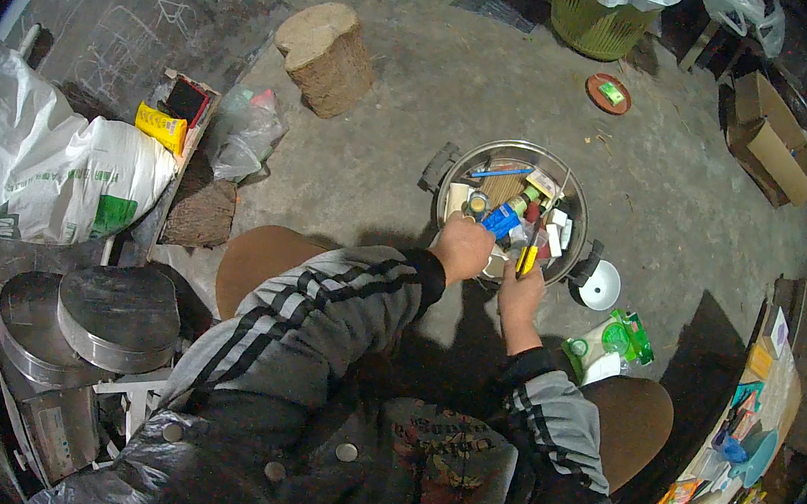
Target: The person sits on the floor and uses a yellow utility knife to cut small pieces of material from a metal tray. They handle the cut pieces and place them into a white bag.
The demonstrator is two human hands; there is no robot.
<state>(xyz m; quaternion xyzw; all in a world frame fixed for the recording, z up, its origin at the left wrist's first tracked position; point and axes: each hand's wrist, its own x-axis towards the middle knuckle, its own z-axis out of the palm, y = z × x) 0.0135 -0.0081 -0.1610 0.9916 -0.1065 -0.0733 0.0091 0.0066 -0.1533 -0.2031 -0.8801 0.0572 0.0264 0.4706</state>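
I see the grey concrete floor (424,83) across the centre and top of the frame, with my widest room between the brown wooden stump (330,67) at upper left and the pot. The long, cluttered, cream-topped desk (784,405) bounds the lower right, and the brown-clothed knees (639,422) flank the working space. Right of centre is the round, shiny metal pot (514,152), piled with small goods; its rim and dark side handles are the edges I'd watch. Below its right handle, a green-and-white plastic packet (614,340) and a small white round bowl (600,285) narrow the room. My left grip (465,248) curls at the near rim, beside a bright blue packet (502,221); I cannot tell whether it pinches anything. My right grip (521,292) pinches a slim yellow-and-black tool (527,259) over that rim. I judge the handling underway; how much is left I cannot tell
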